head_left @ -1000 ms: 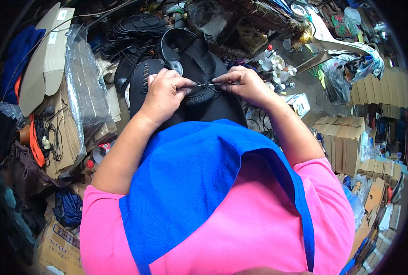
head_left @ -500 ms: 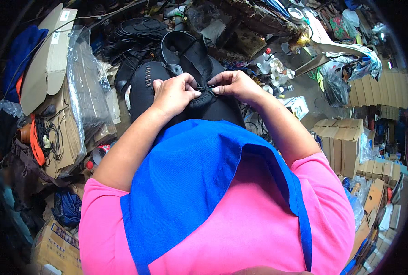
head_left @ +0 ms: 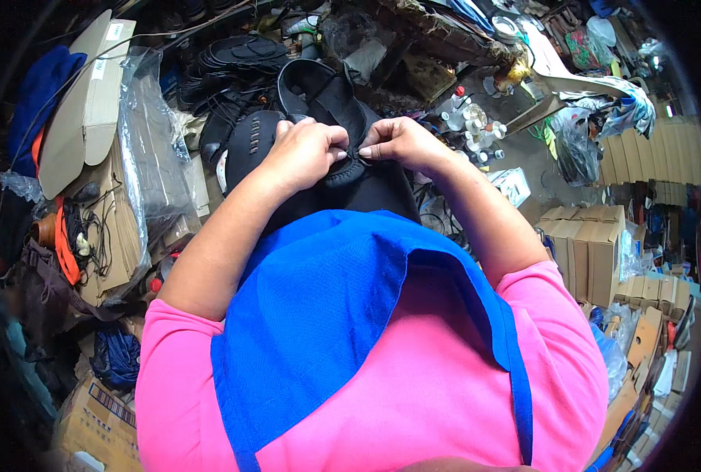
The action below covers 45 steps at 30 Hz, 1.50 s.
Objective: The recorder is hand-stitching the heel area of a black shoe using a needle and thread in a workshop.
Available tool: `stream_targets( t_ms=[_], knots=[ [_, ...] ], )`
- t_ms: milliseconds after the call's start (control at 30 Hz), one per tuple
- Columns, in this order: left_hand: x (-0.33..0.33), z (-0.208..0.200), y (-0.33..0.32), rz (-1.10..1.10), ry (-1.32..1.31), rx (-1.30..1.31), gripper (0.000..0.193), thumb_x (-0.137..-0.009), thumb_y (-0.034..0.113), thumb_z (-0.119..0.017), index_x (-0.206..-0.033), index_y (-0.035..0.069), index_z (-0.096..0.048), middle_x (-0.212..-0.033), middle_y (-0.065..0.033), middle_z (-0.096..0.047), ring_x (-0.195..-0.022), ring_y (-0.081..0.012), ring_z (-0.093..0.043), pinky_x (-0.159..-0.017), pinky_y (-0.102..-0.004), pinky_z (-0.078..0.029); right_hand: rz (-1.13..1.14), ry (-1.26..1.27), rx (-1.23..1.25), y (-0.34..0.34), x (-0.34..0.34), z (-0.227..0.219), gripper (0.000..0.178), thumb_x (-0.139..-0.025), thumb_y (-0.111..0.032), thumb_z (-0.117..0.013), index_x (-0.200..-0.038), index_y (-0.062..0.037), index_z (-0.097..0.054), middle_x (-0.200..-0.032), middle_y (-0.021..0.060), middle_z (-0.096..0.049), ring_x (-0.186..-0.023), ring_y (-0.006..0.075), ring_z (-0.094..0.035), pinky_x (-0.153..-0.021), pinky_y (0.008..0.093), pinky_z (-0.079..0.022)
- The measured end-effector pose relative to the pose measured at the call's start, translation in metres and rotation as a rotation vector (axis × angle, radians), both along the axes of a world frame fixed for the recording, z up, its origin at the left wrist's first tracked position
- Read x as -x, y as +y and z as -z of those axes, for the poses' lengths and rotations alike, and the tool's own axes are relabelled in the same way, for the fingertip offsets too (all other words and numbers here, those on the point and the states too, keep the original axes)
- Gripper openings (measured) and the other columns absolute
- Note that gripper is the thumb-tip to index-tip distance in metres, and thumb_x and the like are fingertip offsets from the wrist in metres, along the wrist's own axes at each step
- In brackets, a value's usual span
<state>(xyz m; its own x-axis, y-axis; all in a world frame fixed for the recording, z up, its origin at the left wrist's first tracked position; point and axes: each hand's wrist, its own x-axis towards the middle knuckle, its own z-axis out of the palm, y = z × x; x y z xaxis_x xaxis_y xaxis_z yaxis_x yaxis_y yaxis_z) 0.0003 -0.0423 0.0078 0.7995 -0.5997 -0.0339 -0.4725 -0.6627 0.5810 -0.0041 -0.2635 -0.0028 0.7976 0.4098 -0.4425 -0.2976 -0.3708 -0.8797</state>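
Observation:
A black leather shoe (head_left: 352, 114) lies on my lap, its ankle opening away from me and its gathered, stitched toe seam towards me. My left hand (head_left: 307, 153) is closed at the left side of that seam, thumb and fingers pinching the shoe's edge. From the right, my right hand (head_left: 404, 146) pinches with thumb and forefinger close to the same seam. Whatever sits between its fingertips is too small to make out. The fingertips of both hands are a short gap apart. Left of the shoe, a dark rounded piece with a row of brown stitches (head_left: 254, 135) rests beside my left hand.
Black shoe parts (head_left: 244, 55) are piled beyond on the left. Flat cardboard and plastic sheeting (head_left: 155, 134) stand at the left. Several small bottles (head_left: 474, 122) stand on the right, with cardboard boxes (head_left: 582, 250) nearer. A blue apron (head_left: 311, 307) covers my front.
My left hand has turned over the seam, its fingers curling in more. The thin dark strand or tool seen between my fingertips before no longer shows clearly. My right hand has barely shifted.

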Motion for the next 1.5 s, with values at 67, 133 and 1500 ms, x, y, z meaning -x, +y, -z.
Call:
stream_targets(
  t_ms=[67, 133, 1500],
  knots=[
    [0.001, -0.001, 0.005, 0.023, -0.03, 0.0, 0.009, -0.079, 0.018, -0.066, -0.087, 0.012, -0.066, -0.084, -0.0046, -0.067, -0.091, -0.0256, -0.057, -0.081, -0.0394, -0.036, 0.003, -0.009, 0.003, -0.005, -0.001, -0.004, 0.01, -0.081, -0.01, -0.071, -0.084, -0.0029, -0.065, -0.079, -0.0005, -0.065, -0.075, 0.0069, -0.057, -0.073, 0.0226, -0.045],
    [0.001, -0.002, 0.015, 0.033, -0.127, -0.041, 0.008, -0.081, 0.018, -0.064, -0.088, 0.014, -0.065, -0.086, -0.0034, -0.065, -0.094, -0.0256, -0.056, -0.083, -0.039, -0.033, 0.016, -0.074, -0.016, -0.02, -0.002, -0.008, 0.01, -0.082, -0.012, -0.071, -0.082, -0.0037, -0.065, -0.078, -0.0006, -0.064, -0.076, 0.0065, -0.057, -0.074, 0.0226, -0.044],
    [0.007, 0.016, 0.006, 0.139, -0.04, -0.008, 0.011, -0.082, 0.009, -0.051, -0.091, 0.009, -0.056, -0.079, -0.0127, -0.063, -0.083, -0.0323, -0.061, -0.071, -0.045, -0.043, -0.689, -0.996, 0.951, 0.012, 0.017, -0.037, 0.017, -0.077, -0.014, -0.055, -0.094, -0.0136, -0.057, -0.075, 0.0039, -0.063, -0.085, 0.0236, -0.061, -0.082, 0.0391, -0.038]
  ],
)
